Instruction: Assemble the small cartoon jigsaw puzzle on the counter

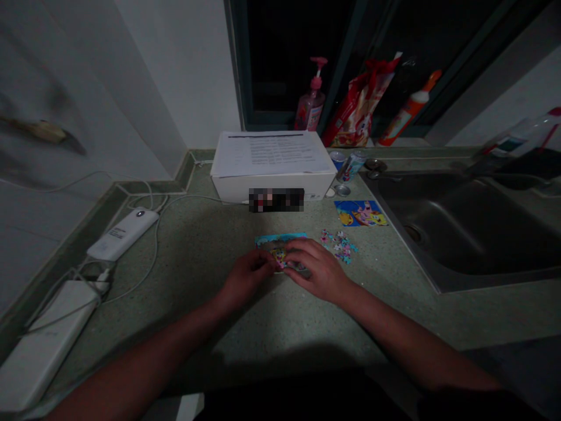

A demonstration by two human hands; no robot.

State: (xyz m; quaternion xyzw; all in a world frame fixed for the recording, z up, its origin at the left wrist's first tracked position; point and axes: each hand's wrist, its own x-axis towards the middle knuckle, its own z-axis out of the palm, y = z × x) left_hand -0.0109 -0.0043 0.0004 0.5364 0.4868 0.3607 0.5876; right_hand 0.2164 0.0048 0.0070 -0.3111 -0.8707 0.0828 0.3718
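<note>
Blue-edged cartoon jigsaw [280, 241] lies on the speckled green desk [197, 316] under both hands, its assembly seemingly in hand. The left hand [246, 278] narrows its grip at the edge, the right hand [318, 269] spreads across it, and any held piece is hidden. Loose jigsaw pieces [338, 245] sit nearby, before a printed picture card [360, 213].

The light is dim and grainy. A broad dark shadow lies along the near edge of the speckled green stone countertop [394, 316], the pale wall [175, 70] bows with wide-angle distortion, and a pixelated blur patch [276, 199] hides part of the white cardboard box [272, 187].
</note>
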